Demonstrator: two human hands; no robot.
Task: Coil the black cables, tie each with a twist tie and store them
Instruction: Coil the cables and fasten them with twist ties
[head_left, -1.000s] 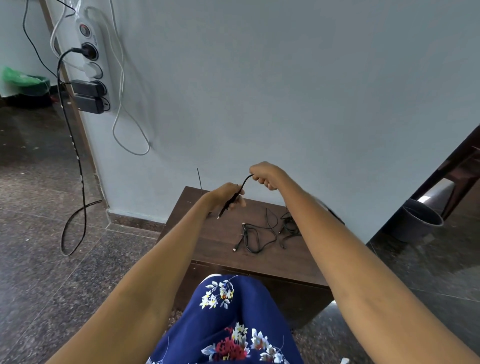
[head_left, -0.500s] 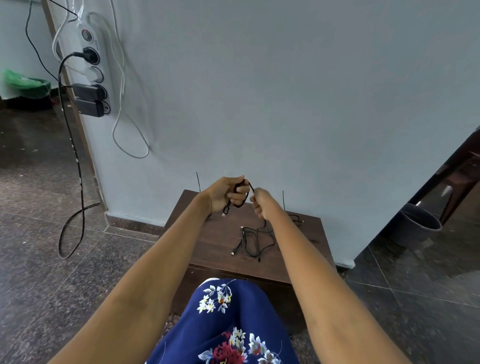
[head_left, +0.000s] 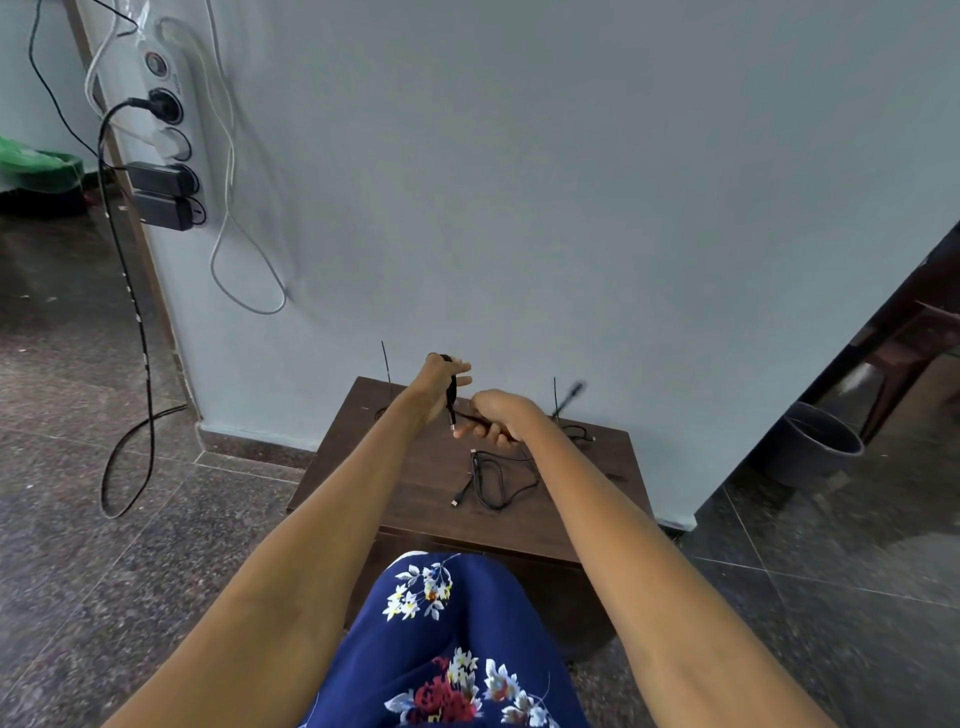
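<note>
left hand (head_left: 439, 384): I see it closed around a small coil of black cable (head_left: 451, 391), above the table's far edge
right hand (head_left: 497, 411): gripping that cable's tail
table (head_left: 405, 467): dark wood, against the grey wall (head_left: 519, 182); loose cable (head_left: 496, 478) mid-top
floor (head_left: 156, 519): dark speckled tile

Ahead of you a pale grey wall (head_left: 519, 182) fills most of the view, and a low dark wooden table (head_left: 415, 499) stands against it. At upper left a white power strip (head_left: 174, 119) hangs on the wall with 1 black plug (head_left: 161, 106) and 2 black adapters (head_left: 161, 195) in it. A white cord (head_left: 228, 249) loops below the strip, and a black power cord (head_left: 130, 332) drops to the speckled stone floor (head_left: 104, 545). A dark grey bucket (head_left: 815, 447) sits on the floor at right. Your knee shows blue floral fabric (head_left: 447, 649). Something green (head_left: 36, 163) lies at far left.
</note>
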